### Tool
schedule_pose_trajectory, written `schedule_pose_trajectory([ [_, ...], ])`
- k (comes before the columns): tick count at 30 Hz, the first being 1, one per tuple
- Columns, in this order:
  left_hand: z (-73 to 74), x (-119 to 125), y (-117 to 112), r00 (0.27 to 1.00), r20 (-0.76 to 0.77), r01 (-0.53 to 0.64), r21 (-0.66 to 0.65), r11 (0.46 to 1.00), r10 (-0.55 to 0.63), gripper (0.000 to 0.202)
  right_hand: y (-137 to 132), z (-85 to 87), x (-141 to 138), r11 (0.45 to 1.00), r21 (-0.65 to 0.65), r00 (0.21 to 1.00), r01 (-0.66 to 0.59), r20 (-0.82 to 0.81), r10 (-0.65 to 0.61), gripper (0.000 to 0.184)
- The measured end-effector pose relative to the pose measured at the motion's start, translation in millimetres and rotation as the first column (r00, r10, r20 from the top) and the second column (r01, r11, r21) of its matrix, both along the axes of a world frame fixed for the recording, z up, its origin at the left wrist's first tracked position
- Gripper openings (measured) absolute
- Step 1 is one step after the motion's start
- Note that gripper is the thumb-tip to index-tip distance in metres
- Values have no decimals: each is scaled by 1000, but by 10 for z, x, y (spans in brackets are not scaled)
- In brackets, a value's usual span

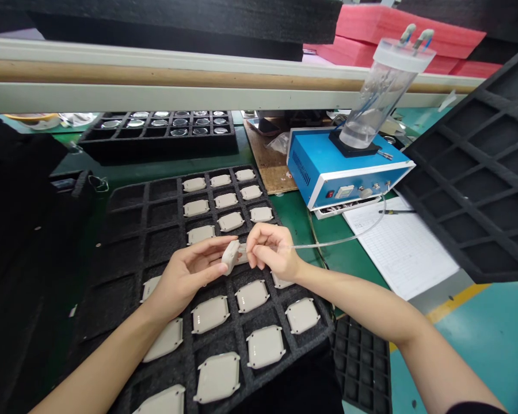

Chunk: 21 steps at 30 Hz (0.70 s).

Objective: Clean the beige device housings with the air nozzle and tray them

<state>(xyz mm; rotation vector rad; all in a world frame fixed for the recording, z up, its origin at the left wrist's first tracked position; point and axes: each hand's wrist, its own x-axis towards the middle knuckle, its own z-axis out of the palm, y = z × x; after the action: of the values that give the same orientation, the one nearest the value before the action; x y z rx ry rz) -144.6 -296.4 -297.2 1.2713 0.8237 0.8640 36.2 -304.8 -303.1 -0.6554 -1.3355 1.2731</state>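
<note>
1. While your left hand (185, 276) holds a small beige case (231, 257) just above the black foam tray (129, 253), your right hand (270, 250) pinches a thin clear tube (336, 241) narrowly, right beside it.
2. You seem to be testing the case; next, keep the tube steady there.

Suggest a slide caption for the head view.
Left hand holds a pale housing while right hand pinches a clear tube above a black foam tray.
</note>
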Motion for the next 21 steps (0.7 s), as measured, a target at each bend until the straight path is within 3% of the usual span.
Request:
schedule_pose_trajectory([
  [4, 50, 13, -43, 993, 44, -110, -34, 993, 112, 37, -59, -21, 20, 995, 61, 997, 80, 4, -80, 4],
  [7, 132, -92, 82, 943, 108, -305, -96, 947, 315, 29, -75, -48, 41, 988, 74, 991, 132, 11, -134, 6],
  [9, 182, -252, 252, 884, -10, -468, -28, 883, 468, 28, -62, -62, 48, 991, 58, 992, 117, 36, -119, 6],
  [11, 215, -444, 422, 796, -203, -555, 129, 822, 570, 32, -55, -57, 48, 995, 46, 993, 94, 63, -97, 6],
  [13, 227, -608, 535, 716, -345, -543, 273, 794, 607, 28, -59, -37, 46, 995, 36, 993, 89, 76, -91, 6],
  [15, 222, -716, 569, 681, -415, -492, 351, 797, 604, 20, -69, -14, 45, 995, 31, 992, 91, 83, -93, 6],
  [21, 192, -811, 500, 647, -617, -181, 446, 877, 448, 12, -72, 7, 44, 997, 32, 992, 73, 96, -76, 5],
])
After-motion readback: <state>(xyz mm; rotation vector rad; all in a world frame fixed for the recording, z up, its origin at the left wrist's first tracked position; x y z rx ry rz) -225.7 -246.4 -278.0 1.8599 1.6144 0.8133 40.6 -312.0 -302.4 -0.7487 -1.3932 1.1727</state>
